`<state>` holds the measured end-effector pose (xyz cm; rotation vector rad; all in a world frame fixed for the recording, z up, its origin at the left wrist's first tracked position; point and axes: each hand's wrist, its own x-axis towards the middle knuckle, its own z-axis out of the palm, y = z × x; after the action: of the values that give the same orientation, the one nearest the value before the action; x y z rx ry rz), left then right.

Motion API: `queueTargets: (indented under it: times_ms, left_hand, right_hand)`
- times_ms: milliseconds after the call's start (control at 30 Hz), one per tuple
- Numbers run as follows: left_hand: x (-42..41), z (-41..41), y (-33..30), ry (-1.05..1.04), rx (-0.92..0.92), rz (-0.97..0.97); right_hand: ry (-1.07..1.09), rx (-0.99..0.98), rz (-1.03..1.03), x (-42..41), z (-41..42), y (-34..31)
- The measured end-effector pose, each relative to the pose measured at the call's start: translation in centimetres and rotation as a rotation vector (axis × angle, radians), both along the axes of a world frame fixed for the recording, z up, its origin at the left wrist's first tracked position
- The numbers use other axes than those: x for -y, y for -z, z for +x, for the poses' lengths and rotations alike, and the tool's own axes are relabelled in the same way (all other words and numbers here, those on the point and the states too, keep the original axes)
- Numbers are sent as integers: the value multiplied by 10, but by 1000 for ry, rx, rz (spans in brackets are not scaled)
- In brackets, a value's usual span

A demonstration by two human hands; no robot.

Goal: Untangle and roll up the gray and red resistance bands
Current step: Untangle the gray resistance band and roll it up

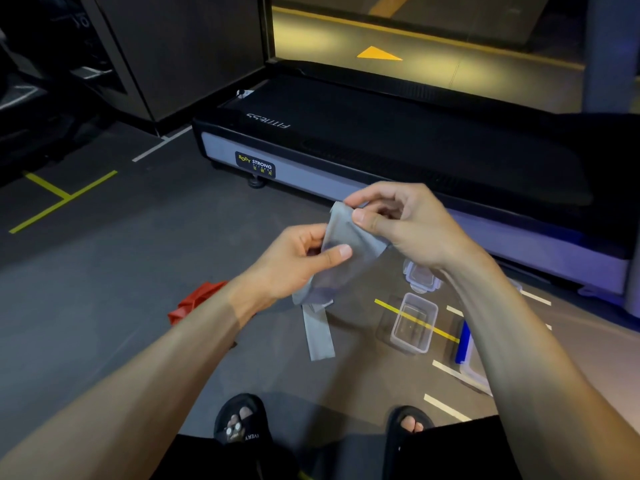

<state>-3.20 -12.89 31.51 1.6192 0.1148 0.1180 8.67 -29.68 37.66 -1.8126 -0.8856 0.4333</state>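
Observation:
The gray resistance band (pixel 346 251) is held up in front of me, above the floor. My left hand (pixel 294 261) pinches its lower part between thumb and fingers. My right hand (pixel 401 223) grips its top edge with thumb and forefinger. A loose tail of the gray band hangs down to about knee height. The red resistance band (pixel 194 301) lies bunched on the floor at the left, partly hidden behind my left forearm.
A treadmill (pixel 381 147) stands just beyond my hands. On the floor at the right are a clear plastic container (pixel 414 322), a clear lid (pixel 420 277) and a bin with a blue edge (pixel 465 344). My sandalled feet (pixel 242 420) are below.

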Motion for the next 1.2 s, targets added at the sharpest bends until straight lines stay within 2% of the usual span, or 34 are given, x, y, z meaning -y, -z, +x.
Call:
queueTargets:
  times_ms: [267, 400, 667, 967, 1100, 1200]
  left_hand:
    - [3, 2, 1, -12, -48, -47]
    - [1, 2, -1, -23, -49, -76]
    - [2, 0, -8, -53, -63, -81]
    - [1, 0, -8, -114, -47, 46]
    - [0, 1, -8, -167, 14, 60]
    - [0, 0, -9, -193, 50, 61]
  right_hand:
    - [31, 47, 7, 1, 3, 0]
    - [82, -12, -32, 4, 6, 4]
    - [39, -158, -13, 0, -2, 1]
    - [5, -40, -66, -8, -8, 8]
    - [20, 2, -88, -10, -7, 10]
    - [19, -43, -57, -9, -6, 8]
